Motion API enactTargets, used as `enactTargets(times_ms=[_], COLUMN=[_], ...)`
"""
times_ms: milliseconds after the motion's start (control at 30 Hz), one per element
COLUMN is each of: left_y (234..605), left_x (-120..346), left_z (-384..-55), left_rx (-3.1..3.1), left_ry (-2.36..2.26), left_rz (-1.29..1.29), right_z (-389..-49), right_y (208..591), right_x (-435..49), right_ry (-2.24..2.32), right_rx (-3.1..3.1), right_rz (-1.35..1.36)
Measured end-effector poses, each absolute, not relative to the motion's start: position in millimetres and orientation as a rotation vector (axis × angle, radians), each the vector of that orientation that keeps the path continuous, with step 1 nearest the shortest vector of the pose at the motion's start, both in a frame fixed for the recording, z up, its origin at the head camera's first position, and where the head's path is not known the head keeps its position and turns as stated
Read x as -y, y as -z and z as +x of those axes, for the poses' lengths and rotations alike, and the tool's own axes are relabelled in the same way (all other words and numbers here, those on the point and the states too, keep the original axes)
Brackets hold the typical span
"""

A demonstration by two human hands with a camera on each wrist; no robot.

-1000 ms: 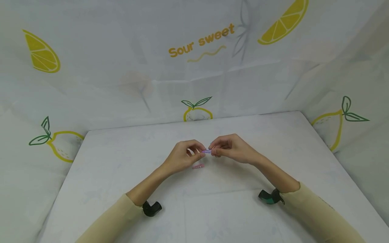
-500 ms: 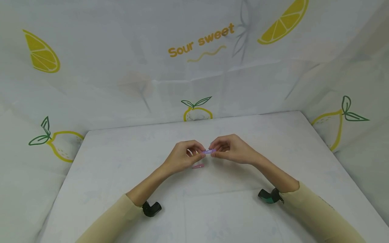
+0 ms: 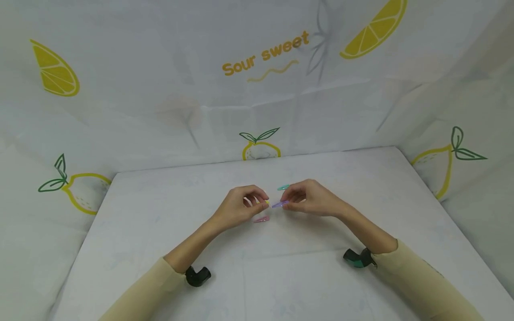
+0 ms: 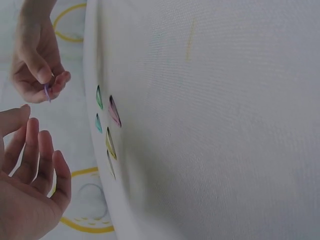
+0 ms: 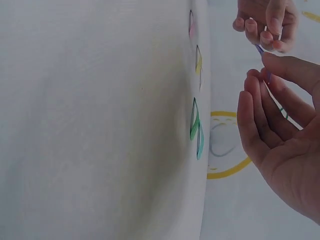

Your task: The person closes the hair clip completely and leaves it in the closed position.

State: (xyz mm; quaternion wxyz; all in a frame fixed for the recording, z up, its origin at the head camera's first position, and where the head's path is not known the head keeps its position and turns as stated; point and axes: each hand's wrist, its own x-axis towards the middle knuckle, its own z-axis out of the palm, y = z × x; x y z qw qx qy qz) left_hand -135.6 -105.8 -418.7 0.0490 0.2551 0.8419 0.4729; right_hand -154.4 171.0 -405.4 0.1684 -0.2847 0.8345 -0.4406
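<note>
Between thumb and fingers, my right hand (image 3: pixel 311 198) pinches a purple snap hair clip (image 3: pixel 277 205), held above the table with its free end pointing left. My left hand (image 3: pixel 241 207) is just to the left of the clip, its fingers relaxed and bent a little, with nothing seen between them in the left wrist view. Under the hands lie more hair clips: a pink one (image 3: pixel 261 220), a teal one (image 3: pixel 283 187) partly behind the right fingers, a green one (image 4: pixel 99 97), a yellow one (image 4: pixel 111 142) and a pale one (image 4: pixel 110 166).
A white cloth covers the table (image 3: pixel 257 285), and lemon-printed white fabric (image 3: pixel 160 89) surrounds it at the back and sides. Black wrist devices, one by the left sleeve (image 3: pixel 198 276) and one by the right sleeve (image 3: pixel 355 258), sit close to the tabletop.
Both hands held the purple hair clip between them before. My left hand has let go and drawn slightly left; the right hand keeps the clip, now tilted, and the teal clip shows.
</note>
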Motion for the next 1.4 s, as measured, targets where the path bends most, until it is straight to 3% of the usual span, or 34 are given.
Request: enactTargets(times_ms=[1400], left_y=[422.9], left_x=[130.6], left_z=[-134.2], left_rx=[-2.555], left_ry=[-1.413], left_rz=[0.663], right_z=[-165.6], right_y=[430.9], right_x=[-180.7], right_ry=[0.908], right_rx=[-2.472], right_rz=[-0.863])
